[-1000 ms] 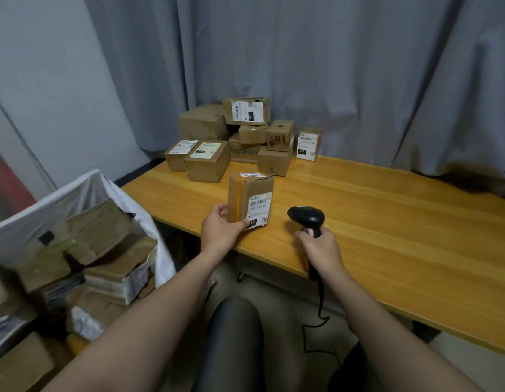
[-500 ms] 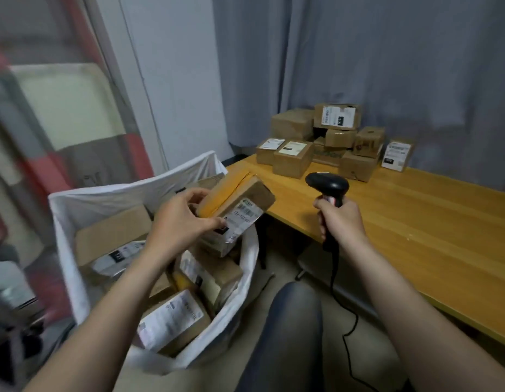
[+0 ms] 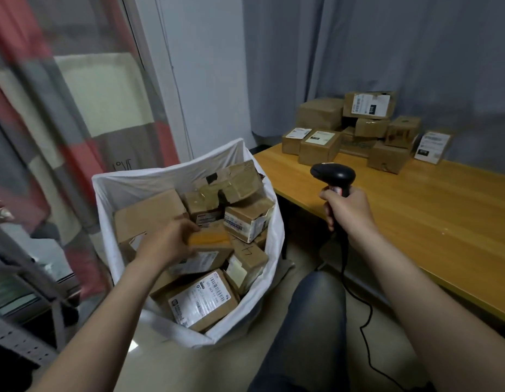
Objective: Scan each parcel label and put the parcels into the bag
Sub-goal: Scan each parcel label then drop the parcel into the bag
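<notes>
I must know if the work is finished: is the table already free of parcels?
No, a pile of parcels sits on the far corner of the table.

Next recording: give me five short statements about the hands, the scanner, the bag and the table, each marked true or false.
1. The left hand grips a parcel inside the bag. True.
2. The right hand holds the scanner. True.
3. The scanner lies on the table. False: it is held up in the air, by the table's near edge.
4. The bag is empty. False: it is full of parcels.
5. A pile of parcels sits at the table's far corner. True.
</notes>
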{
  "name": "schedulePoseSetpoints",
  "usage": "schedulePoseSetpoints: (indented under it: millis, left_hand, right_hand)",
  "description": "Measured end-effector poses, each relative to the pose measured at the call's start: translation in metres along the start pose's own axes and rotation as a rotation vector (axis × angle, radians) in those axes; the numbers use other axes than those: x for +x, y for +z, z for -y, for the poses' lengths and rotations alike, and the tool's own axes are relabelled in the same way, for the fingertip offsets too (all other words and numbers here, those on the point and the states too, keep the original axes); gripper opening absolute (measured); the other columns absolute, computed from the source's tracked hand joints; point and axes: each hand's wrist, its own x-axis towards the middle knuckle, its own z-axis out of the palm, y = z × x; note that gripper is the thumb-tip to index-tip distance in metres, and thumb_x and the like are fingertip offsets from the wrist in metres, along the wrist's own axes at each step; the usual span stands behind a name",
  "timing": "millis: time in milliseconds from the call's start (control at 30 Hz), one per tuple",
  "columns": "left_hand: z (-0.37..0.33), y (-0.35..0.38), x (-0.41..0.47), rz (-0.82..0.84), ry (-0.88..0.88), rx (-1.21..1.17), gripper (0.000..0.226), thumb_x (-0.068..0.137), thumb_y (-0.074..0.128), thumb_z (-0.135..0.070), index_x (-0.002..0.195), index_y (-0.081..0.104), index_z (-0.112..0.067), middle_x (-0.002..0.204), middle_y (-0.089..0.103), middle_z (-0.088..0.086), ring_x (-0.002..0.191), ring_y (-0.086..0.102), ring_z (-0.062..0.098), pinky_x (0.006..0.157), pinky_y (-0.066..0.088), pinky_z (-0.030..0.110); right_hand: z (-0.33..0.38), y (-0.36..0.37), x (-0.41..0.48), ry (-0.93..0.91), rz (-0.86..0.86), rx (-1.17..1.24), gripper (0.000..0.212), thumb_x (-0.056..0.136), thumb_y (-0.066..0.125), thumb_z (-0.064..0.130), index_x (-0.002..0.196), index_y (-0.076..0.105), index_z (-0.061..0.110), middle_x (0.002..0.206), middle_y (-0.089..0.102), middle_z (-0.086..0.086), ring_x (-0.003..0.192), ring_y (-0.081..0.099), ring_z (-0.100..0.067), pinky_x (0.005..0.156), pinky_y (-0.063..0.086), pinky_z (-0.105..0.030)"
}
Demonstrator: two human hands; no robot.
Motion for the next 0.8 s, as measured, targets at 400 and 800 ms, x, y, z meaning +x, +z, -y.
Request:
schedulePoseSetpoints:
  millis: [400, 800]
  left_hand:
    - [-0.013, 0.002, 0.029, 0.297, 0.089, 0.402, 0.078, 0.083, 0.073, -0.009, 0.139, 0.051, -0.059, 0.146, 0.043, -0.006, 0.131, 0.045, 0.029, 0.104, 0.049, 0.046]
    - [-0.047, -0.012, 0.048, 0.471, -0.031, 0.39, 0.071, 0.083, 0.078, -0.043, 0.148, 0.05, -0.043, 0.151, 0.05, -0.007, 0.135, 0.048, 0.026, 0.108, 0.047, 0.044]
  right_hand:
    - [-0.01, -0.001, 0.002, 0.029, -0.02, 0.021, 0.011, 0.099, 0.065, 0.018, 0.106, 0.065, 0.01, 0.067, 0.057, -0.006, 0.049, 0.051, -0.016, 0.047, 0.044, -0.03]
    - [-0.004, -0.019, 0.008, 0.025, -0.036, 0.042, 0.011, 0.099, 0.065, 0.019, 0.107, 0.065, 0.011, 0.068, 0.057, -0.005, 0.05, 0.05, -0.016, 0.048, 0.043, -0.031]
